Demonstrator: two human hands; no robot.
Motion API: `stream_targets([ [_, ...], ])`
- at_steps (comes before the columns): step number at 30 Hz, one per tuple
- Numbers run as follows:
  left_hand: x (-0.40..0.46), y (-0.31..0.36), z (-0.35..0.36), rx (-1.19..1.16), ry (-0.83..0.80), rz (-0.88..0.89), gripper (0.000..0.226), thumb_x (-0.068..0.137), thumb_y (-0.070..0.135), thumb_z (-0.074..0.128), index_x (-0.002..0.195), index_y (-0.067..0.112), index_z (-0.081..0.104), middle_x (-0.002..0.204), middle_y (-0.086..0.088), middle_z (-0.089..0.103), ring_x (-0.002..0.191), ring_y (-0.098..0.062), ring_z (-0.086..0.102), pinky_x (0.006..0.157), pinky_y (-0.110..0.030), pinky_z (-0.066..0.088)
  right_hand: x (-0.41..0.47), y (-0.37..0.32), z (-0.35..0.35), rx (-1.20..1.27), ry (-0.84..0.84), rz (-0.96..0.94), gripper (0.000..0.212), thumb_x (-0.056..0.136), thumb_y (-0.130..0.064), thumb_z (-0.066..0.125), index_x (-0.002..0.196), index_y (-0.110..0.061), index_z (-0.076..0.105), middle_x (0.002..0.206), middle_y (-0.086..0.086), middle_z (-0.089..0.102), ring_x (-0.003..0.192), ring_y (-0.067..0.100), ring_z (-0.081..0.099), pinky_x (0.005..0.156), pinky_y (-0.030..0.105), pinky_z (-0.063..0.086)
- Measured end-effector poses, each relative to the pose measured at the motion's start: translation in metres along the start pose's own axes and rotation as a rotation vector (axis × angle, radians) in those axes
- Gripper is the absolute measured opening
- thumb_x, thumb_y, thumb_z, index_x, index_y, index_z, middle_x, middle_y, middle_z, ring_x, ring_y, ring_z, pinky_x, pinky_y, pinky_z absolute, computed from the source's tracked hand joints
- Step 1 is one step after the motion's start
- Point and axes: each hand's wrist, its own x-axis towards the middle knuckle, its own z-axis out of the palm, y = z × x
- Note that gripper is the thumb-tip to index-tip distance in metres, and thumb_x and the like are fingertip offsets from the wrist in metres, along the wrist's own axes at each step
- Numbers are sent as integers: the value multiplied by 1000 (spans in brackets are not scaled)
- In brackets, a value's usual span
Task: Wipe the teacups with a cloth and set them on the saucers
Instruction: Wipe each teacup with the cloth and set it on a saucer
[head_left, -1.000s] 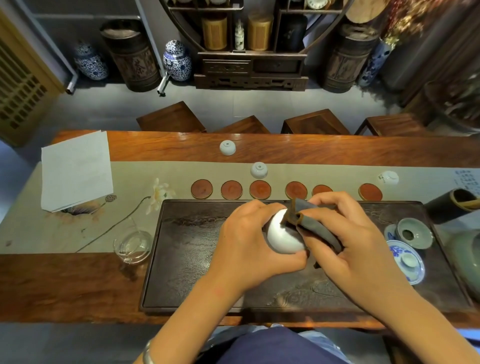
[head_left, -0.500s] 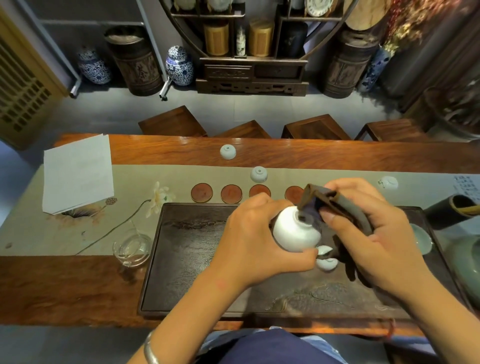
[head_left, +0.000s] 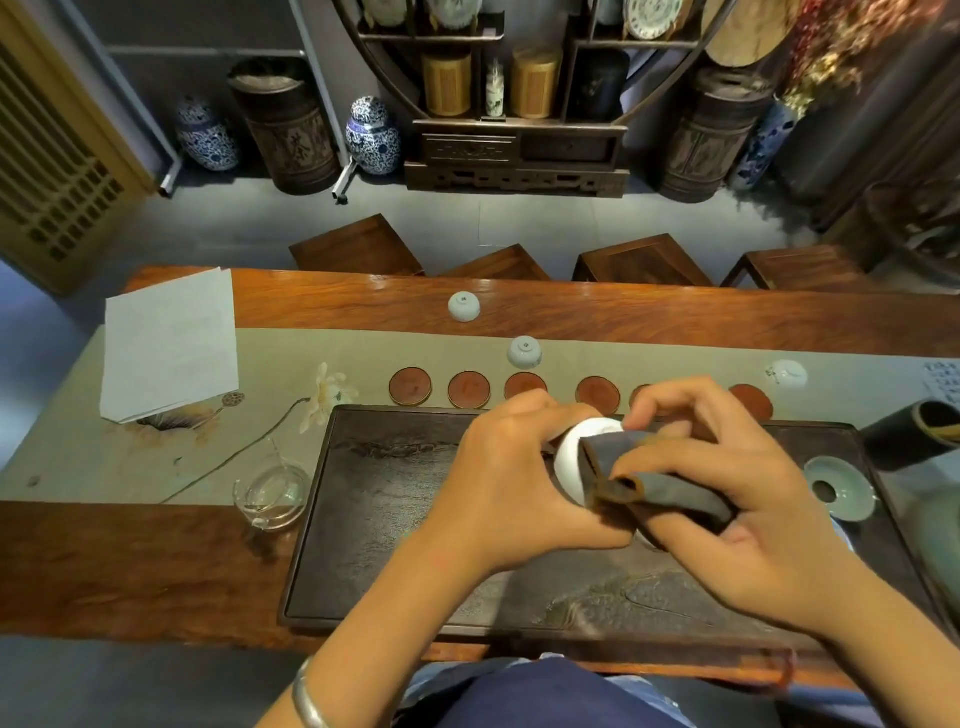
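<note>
My left hand (head_left: 511, 483) grips a white teacup (head_left: 574, 452) above the dark tea tray (head_left: 395, 519). My right hand (head_left: 743, 493) presses a dark grey cloth (head_left: 660, 488) against the cup's side and rim. A row of several round reddish saucers (head_left: 410, 386) lies on the runner just behind the tray; my hands hide part of the row. Three other white teacups sit upside down farther back: teacup (head_left: 464, 305), teacup (head_left: 524, 352) and teacup (head_left: 787, 374).
A glass pitcher (head_left: 270, 493) stands left of the tray. A white paper sheet (head_left: 169, 340) lies at the far left. A pale green lid saucer (head_left: 839, 486) and a dark tube (head_left: 914, 436) sit at the right. Wooden stools stand behind the table.
The cup has turned in my left hand, and my right hand has shifted the cloth from the cup's top down over its side. The small white piece seen under the cup is now hidden.
</note>
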Motion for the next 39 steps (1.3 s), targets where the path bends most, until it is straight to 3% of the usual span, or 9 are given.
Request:
stream_targets([
  [5, -4, 1, 2, -56, 31, -29, 48, 55, 35, 83, 101, 25, 74, 82, 0, 62, 78, -14, 58, 68, -27, 45, -1, 4, -9, 67, 97, 53, 13, 77, -20, 57, 81, -17, 69, 107, 7, 52, 73, 16, 56, 70, 26, 46],
  [9, -4, 3, 4, 7, -10, -37, 45, 57, 36, 85, 98, 23, 73, 80, 1, 59, 76, -13, 55, 66, -27, 45, 6, 2, -6, 60, 207, 65, 12, 80, -22, 59, 90, -23, 66, 104, 11, 53, 90, 5, 56, 78, 11, 42],
  [14, -4, 8, 6, -58, -8, -27, 52, 56, 26, 82, 106, 25, 70, 84, -2, 65, 83, -17, 62, 71, -32, 49, 7, -2, 6, 9, 71, 70, 23, 71, 0, 64, 88, -13, 73, 107, 7, 51, 72, 23, 54, 71, 32, 44],
  [19, -8, 11, 4, -36, -25, -5, 54, 56, 25, 84, 109, 32, 70, 81, -4, 65, 79, -19, 60, 70, -36, 47, -5, -1, -1, 134, -4, 71, 35, 68, 6, 61, 87, -21, 72, 110, 5, 49, 73, 21, 53, 71, 25, 45],
  [22, -9, 13, 8, -60, -24, -17, 54, 56, 27, 88, 108, 28, 73, 83, -4, 66, 80, -19, 61, 71, -38, 47, -10, 3, -7, 245, 19, 107, 24, 74, -4, 63, 86, -23, 71, 109, 5, 52, 86, 13, 59, 78, 19, 46],
  [25, -12, 13, 10, -112, -8, -31, 53, 55, 39, 84, 106, 26, 74, 86, 3, 65, 82, -8, 59, 71, -22, 46, -9, 9, -13, 425, 75, 205, 19, 73, -15, 63, 86, -25, 73, 101, -6, 57, 96, 5, 58, 80, 19, 46],
  [28, -14, 12, 12, -131, 9, -29, 53, 55, 45, 78, 104, 27, 72, 90, 11, 65, 85, 1, 58, 75, -7, 38, -4, 13, -18, 469, 248, 320, 30, 75, -9, 59, 80, -34, 74, 93, -15, 60, 85, 2, 58, 79, 34, 49],
  [33, -10, 14, 12, -112, 15, -21, 47, 55, 44, 79, 99, 28, 74, 82, 4, 65, 79, -9, 59, 69, -19, 44, -4, 1, -15, 124, 119, 155, 11, 76, -18, 65, 85, -18, 72, 104, 4, 57, 89, 6, 57, 77, 14, 43],
  [39, -11, 8, 13, 42, 37, -36, 50, 55, 45, 78, 102, 26, 73, 82, 0, 62, 79, -15, 59, 69, -31, 47, -6, -2, -10, -191, 47, 74, 23, 71, -1, 64, 91, -8, 74, 101, 10, 54, 80, 16, 54, 71, 25, 44],
])
